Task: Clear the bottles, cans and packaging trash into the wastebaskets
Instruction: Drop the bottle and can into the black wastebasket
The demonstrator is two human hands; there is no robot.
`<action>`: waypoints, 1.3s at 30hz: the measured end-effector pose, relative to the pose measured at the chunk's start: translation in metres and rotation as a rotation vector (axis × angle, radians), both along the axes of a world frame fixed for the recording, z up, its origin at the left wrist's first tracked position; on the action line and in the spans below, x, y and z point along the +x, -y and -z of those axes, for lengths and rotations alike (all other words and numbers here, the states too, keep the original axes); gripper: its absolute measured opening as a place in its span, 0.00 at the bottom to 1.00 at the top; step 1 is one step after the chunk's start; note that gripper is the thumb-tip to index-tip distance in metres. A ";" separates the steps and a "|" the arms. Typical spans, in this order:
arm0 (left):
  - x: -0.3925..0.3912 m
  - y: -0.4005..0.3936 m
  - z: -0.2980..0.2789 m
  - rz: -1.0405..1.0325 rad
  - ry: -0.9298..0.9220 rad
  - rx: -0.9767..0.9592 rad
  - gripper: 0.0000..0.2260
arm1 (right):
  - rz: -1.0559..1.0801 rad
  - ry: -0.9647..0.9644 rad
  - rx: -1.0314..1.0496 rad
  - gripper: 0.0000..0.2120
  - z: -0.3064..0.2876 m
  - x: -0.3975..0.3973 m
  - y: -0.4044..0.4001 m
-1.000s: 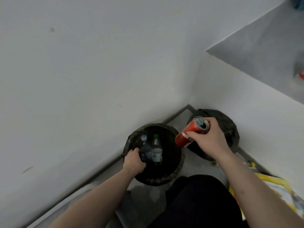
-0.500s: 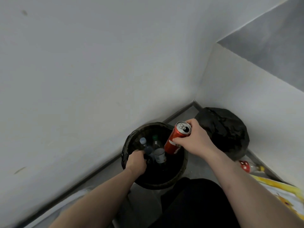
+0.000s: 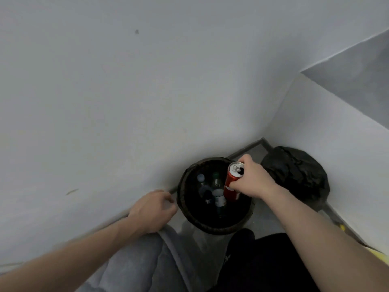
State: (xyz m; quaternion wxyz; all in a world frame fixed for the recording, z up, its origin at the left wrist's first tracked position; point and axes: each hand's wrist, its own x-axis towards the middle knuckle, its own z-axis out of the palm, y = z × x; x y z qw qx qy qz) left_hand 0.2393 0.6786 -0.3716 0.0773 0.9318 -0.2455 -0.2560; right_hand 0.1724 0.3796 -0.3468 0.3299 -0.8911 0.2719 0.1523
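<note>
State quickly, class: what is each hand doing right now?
Left hand: open, loosely curled, holding nothing.
Right hand: grips the red can over the wastebasket.

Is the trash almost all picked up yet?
Partly. Some bottles already lie inside the round wastebasket. The right hand holds a red can over its opening, not dropped yet. The left hand is empty. Yellow packaging at the right edge looks left to clear.

- Red can gripped in the right hand: white marking on its side, too blurred to read.
- Bottle labels in the wastebasket: not readable.
</note>
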 end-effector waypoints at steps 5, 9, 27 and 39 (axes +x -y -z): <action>-0.041 -0.016 -0.007 -0.037 0.165 -0.095 0.14 | -0.090 -0.155 -0.106 0.33 0.035 0.020 -0.039; -0.040 -0.016 -0.002 -0.030 0.192 -0.142 0.12 | -0.072 -0.252 -0.098 0.31 0.073 0.010 -0.049; -0.033 -0.014 0.018 0.002 0.180 -0.179 0.11 | -0.178 -0.462 -0.144 0.17 0.132 0.014 -0.050; -0.034 -0.013 0.009 -0.006 0.196 -0.110 0.15 | -0.085 -0.319 -0.039 0.32 0.062 0.001 -0.058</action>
